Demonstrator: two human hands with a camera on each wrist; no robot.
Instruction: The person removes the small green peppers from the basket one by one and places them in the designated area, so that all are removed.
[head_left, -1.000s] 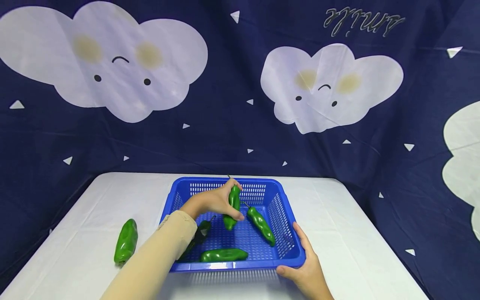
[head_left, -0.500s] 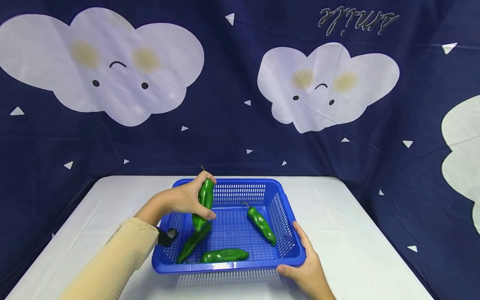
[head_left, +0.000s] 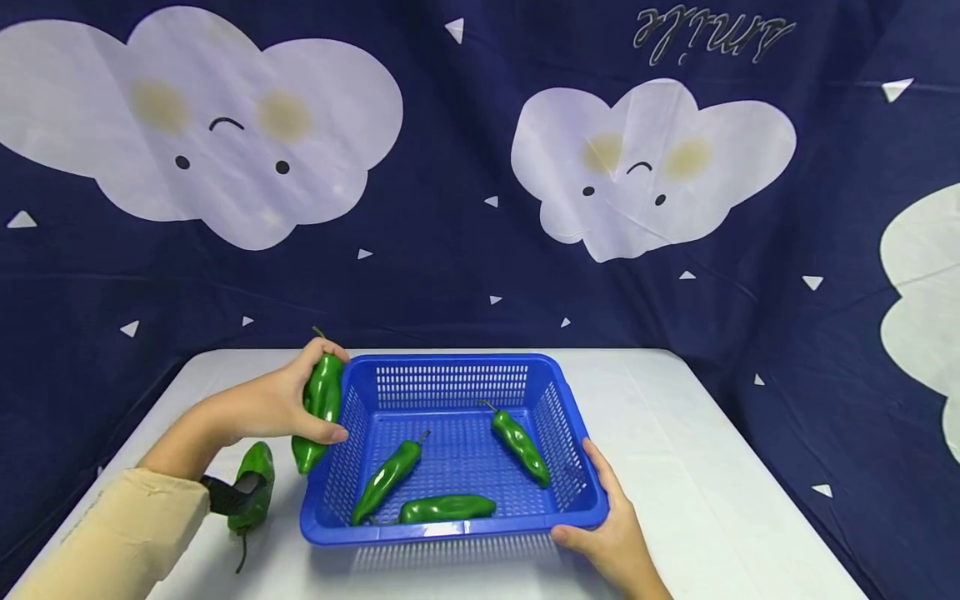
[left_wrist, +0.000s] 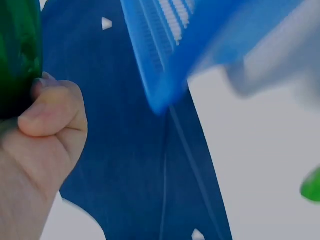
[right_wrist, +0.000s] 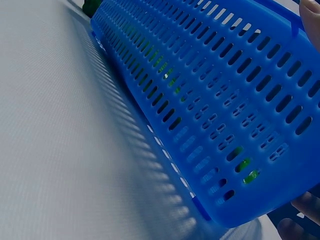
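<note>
My left hand (head_left: 262,408) holds a long green pepper (head_left: 324,392), stem up, at the left rim of the blue basket (head_left: 450,528). The left wrist view shows this pepper (left_wrist: 20,55) large, with a thumb and bent fingers against it. My right hand (head_left: 618,537) grips the basket's near right corner, thumb in front and fingers along the side. Inside the basket lie a pepper at the left (head_left: 387,481), one along the front (head_left: 447,509) and one at the right (head_left: 521,448). Slotted basket wall (right_wrist: 200,90) fills much of the right wrist view.
Another green pepper (head_left: 258,461) lies on the white table (head_left: 675,467) left of the basket, partly behind the black strap (head_left: 228,497) on my left wrist. A dark blue cloth (head_left: 450,275) with white clouds hangs behind the table.
My left hand has carried its pepper leftward, from over the middle of the basket to its left rim. The right hand has kept its grip on the corner.
</note>
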